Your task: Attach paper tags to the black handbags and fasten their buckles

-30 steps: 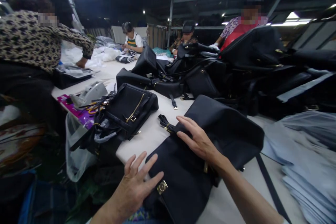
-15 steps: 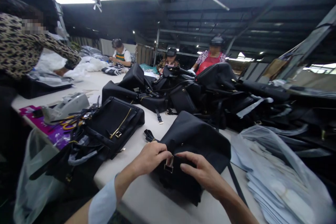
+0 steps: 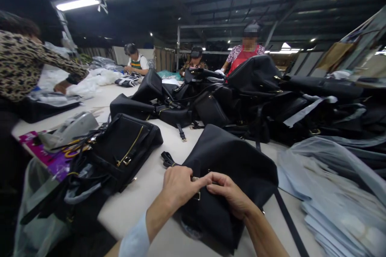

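Observation:
A black leather-like bag (image 3: 238,152) lies on the table in front of me, its front towards me. A gold-coloured buckle (image 3: 197,194) shows on it, partly covered by my fingers. My left hand (image 3: 181,186) is closed at the bag's front beside the buckle, with the thumb stretched to the right. My right hand (image 3: 226,192) is closed in a pinch there, its fingertips meeting the left thumb. The small part between the fingertips is hidden. A folded strap (image 3: 167,160) sticks out at the bag's left side.
Another black bag (image 3: 132,144) with a gold zip lies left, near a tape dispenser (image 3: 70,128) and yellow-handled scissors (image 3: 72,152). Behind is a heap of black bags (image 3: 211,108). Pale sheets in clear plastic (image 3: 328,184) lie right. Several co-workers are around the table.
My left hand has moved right over the buckle, its thumb now touching the right fingers. The right fingers have closed from a spread pose. The view has shifted slightly.

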Motion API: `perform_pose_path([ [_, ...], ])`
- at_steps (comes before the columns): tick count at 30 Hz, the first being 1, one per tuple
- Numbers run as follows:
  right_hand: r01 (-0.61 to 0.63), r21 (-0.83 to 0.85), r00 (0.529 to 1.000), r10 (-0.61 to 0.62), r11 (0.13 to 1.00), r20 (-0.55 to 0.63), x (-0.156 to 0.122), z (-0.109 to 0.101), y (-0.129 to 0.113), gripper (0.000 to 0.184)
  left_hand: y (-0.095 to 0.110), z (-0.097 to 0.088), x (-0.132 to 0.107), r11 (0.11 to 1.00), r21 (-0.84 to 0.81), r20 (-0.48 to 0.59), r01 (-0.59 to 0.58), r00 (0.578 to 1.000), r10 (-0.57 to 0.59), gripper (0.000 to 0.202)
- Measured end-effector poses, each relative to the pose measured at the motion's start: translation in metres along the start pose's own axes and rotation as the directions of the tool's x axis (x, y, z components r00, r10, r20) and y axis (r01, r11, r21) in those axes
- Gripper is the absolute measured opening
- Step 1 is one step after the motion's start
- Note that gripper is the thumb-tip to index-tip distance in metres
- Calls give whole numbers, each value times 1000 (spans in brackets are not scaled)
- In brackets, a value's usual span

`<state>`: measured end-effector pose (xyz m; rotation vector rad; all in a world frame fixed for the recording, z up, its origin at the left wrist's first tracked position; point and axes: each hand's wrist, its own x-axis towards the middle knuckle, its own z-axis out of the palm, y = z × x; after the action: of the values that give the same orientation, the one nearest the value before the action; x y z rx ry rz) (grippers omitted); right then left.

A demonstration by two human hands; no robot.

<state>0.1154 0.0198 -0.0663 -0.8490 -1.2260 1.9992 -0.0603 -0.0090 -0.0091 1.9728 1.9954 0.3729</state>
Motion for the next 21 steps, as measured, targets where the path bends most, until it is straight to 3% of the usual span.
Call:
perform_pose_path([
  [2, 5, 7, 1000, -5, 1000, 10, 0, -1, 0, 25, 3, 4, 2, 999, -34, 8, -6, 1000, 6, 50],
  [6, 26, -2, 999, -26, 1000, 38, -1, -1, 2, 25, -11, 8, 7, 922, -387, 198, -28, 974, 113, 35],
  [8, 38, -37, 998, -36, 999, 46, 0, -1, 3, 26, -20, 7, 8, 876, -480, 257, -43, 948, 187, 28],
  [16, 39, -79, 998, -35, 996, 55, 1, -1, 4, 29, -34, -5, 12, 818, -567, 386, -95, 847, 366, 21],
  [21, 43, -54, 997, -40, 998, 61, 1, -1, 4, 29, -32, -12, 14, 829, -556, 426, -54, 838, 340, 21],
])
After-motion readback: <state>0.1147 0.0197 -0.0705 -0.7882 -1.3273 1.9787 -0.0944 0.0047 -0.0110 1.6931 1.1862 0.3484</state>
